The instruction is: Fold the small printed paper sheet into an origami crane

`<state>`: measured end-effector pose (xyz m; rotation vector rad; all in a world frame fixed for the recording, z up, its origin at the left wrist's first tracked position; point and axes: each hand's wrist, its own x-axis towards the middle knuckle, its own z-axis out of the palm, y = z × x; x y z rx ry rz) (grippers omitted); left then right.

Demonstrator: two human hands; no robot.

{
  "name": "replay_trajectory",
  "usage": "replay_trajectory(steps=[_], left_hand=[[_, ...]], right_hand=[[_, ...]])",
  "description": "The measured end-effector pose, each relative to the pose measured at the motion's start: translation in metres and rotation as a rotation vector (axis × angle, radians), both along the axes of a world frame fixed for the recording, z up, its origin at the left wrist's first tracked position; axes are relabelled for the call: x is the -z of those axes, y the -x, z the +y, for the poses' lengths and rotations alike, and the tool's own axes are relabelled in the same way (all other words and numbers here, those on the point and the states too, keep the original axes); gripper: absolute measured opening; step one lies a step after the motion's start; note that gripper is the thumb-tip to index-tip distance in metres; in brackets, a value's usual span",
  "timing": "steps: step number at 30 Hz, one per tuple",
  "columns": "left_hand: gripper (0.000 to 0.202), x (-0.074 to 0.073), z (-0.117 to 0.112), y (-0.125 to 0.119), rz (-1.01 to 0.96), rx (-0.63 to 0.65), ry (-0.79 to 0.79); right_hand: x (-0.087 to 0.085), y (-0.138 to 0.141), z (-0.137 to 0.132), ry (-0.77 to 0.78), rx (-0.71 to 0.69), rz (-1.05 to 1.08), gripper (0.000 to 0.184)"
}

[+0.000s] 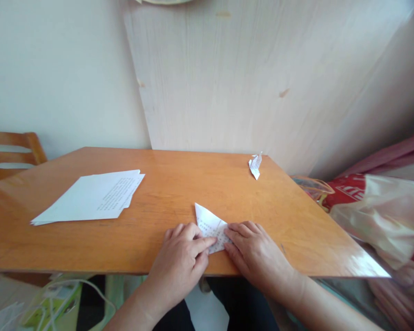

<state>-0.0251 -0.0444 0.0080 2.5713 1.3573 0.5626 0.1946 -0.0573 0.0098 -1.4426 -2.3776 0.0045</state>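
A folded piece of printed paper [210, 225] with a pointed upper-left corner lies near the front edge of the table. My left hand [183, 250] is closed at its left side, the index finger lying across the paper and the thumb by its lower edge. On the right side, my right hand [253, 248] is closed over the corner of the same paper, with fingertips and thumb pressed against it. Parts of the paper are hidden under my fingers. Toward the back right sits a small folded paper figure [255, 165].
Several white sheets [86, 197], some printed, are stacked at the left of the wooden table [179, 177]. A wall panel [207, 82] stands behind the table. Bags [382, 207] lie beyond its right edge, and a wooden chair [14, 156] is at the far left.
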Motion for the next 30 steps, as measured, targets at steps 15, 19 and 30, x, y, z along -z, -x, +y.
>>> replay_trajectory(steps=[15,19,30], left_hand=[[0.021,-0.004,0.008,-0.001,-0.105,-0.04,0.064],[0.027,-0.001,0.006,-0.003,-0.063,-0.041,0.025],[0.03,0.001,0.005,-0.002,-0.011,-0.004,-0.021]], right_hand=[[0.002,0.0,-0.001,-0.017,-0.001,-0.004,0.025],[0.002,-0.001,-0.002,-0.014,-0.005,0.004,0.025],[-0.003,0.015,-0.029,-0.035,-0.054,-0.004,0.033]])
